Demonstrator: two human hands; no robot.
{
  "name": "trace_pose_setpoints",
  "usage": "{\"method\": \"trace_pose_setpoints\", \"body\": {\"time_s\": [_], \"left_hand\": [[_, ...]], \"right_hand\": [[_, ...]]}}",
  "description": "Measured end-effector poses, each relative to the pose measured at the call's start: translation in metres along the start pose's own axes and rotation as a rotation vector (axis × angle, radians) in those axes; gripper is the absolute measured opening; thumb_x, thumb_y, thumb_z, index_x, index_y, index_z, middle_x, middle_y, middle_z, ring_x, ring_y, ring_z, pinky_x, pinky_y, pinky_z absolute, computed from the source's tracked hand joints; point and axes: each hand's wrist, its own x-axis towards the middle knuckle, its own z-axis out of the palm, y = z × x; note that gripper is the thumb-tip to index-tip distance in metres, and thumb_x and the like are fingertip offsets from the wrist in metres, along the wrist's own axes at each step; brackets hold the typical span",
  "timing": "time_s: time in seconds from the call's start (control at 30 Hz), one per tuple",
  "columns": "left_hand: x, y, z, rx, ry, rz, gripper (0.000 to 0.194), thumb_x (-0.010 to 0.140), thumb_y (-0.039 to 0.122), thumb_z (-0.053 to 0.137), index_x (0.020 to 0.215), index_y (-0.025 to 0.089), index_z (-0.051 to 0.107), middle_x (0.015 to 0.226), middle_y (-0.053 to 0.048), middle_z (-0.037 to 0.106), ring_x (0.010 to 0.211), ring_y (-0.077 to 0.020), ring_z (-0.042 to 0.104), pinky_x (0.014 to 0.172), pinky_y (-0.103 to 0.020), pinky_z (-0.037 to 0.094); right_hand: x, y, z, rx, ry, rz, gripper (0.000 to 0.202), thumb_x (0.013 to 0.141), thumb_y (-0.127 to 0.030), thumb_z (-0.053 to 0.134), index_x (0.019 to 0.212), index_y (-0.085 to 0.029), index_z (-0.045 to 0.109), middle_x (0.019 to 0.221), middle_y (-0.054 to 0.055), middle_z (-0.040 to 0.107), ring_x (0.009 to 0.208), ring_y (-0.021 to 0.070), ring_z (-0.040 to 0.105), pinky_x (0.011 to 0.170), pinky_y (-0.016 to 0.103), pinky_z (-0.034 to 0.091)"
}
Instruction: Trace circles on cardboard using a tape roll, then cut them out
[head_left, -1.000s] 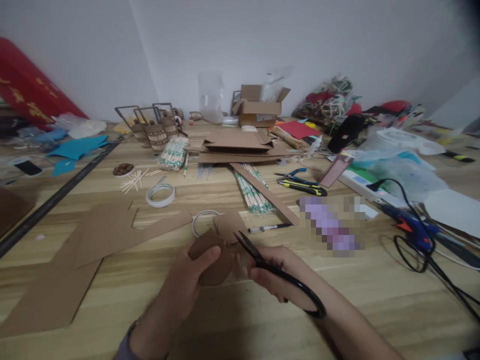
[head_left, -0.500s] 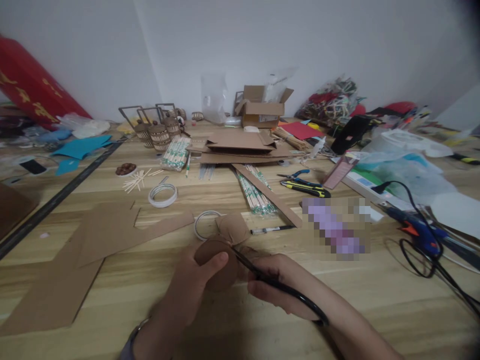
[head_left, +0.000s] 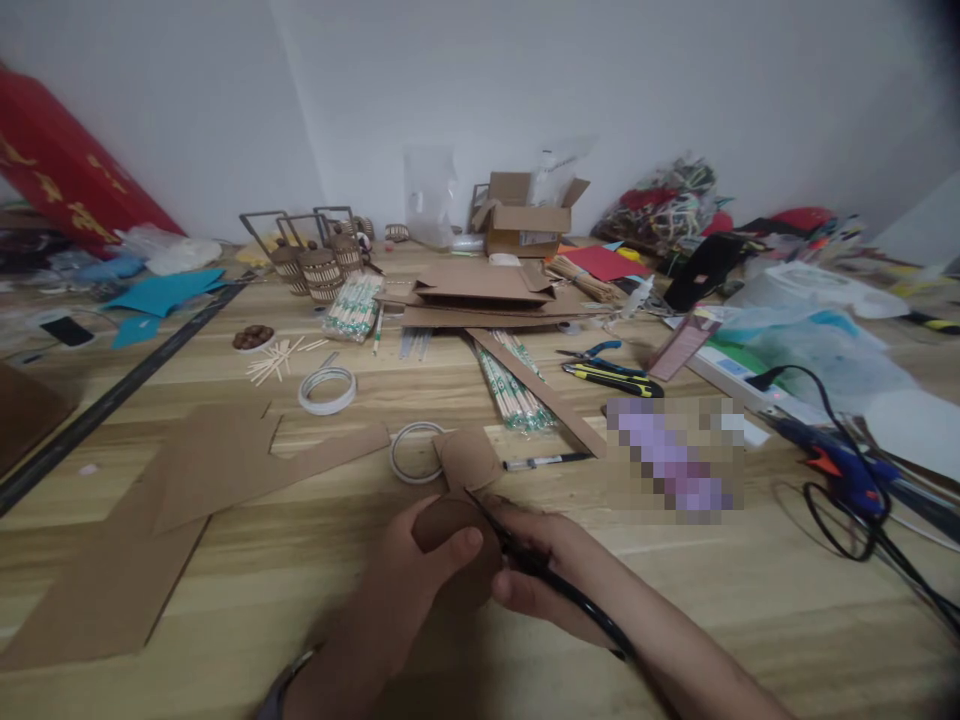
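Observation:
My left hand [head_left: 420, 565] grips a round piece of brown cardboard [head_left: 450, 522], its thumb lying across the face. In my right hand [head_left: 559, 570] are black-handled scissors [head_left: 574, 592], their blades at the upper right edge of the disc. How far the blades are apart cannot be made out. Just beyond the disc lies another small cardboard piece [head_left: 469, 455], beside a thin tape ring [head_left: 416, 452]. A black and clear pen [head_left: 547, 461] rests to its right.
Cut cardboard sheets [head_left: 112, 560] lie at left, near a white tape roll [head_left: 327, 390]. Packs of wooden sticks [head_left: 514, 385] and stacked cardboard [head_left: 480, 290] are ahead. Pliers [head_left: 600, 350], a yellow-black cutter [head_left: 611, 379] and a blue glue gun [head_left: 855, 480] with a looping cord lie at right.
Both hands have come slightly nearer to me, with the disc and scissors. The scissors have moved along the disc's edge, and the disc looks turned a little.

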Motion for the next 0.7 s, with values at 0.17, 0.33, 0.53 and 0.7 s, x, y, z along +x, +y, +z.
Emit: {"method": "trace_pose_setpoints", "body": {"time_s": [0.17,0.33,0.53,0.7], "left_hand": [[-0.0046,0.0060,0.0033,0.013,-0.003,-0.005,0.044,0.065,0.046,0.087,0.097,0.017,0.076,0.092,-0.008,0.081,0.088,-0.0302,0.072,0.078,-0.036,0.053],[-0.0062,0.0095,0.0054,-0.025,-0.015,-0.018,0.041,0.063,0.045,0.087,0.093,0.018,0.076,0.088,-0.006,0.081,0.082,-0.0278,0.072,0.073,-0.035,0.053],[-0.0064,0.0081,0.0048,-0.014,-0.018,-0.012,0.042,0.064,0.042,0.086,0.097,0.018,0.076,0.090,-0.005,0.082,0.084,-0.0276,0.072,0.075,-0.035,0.053],[-0.0065,0.0072,0.0054,-0.025,0.009,-0.024,0.038,0.063,0.039,0.086,0.093,0.018,0.076,0.088,-0.004,0.082,0.083,-0.0256,0.071,0.075,-0.033,0.052]], "right_hand": [[-0.0023,-0.0043,0.0013,0.071,-0.031,-0.009,0.062,0.075,-0.070,0.076,0.107,-0.017,0.074,0.079,0.003,0.064,0.078,0.0228,0.060,0.067,0.027,0.049],[-0.0020,-0.0037,0.0031,0.092,-0.038,-0.027,0.065,0.074,-0.071,0.077,0.112,-0.018,0.074,0.084,0.004,0.067,0.076,0.0224,0.060,0.067,0.027,0.049],[-0.0001,-0.0028,0.0064,0.122,-0.040,-0.044,0.067,0.075,-0.074,0.074,0.111,-0.017,0.075,0.090,0.006,0.070,0.085,0.0263,0.062,0.078,0.031,0.052],[-0.0017,0.0039,0.0094,0.132,-0.006,-0.013,0.065,0.072,-0.078,0.072,0.096,-0.018,0.077,0.074,0.005,0.065,0.084,0.0285,0.061,0.073,0.032,0.052]]}}
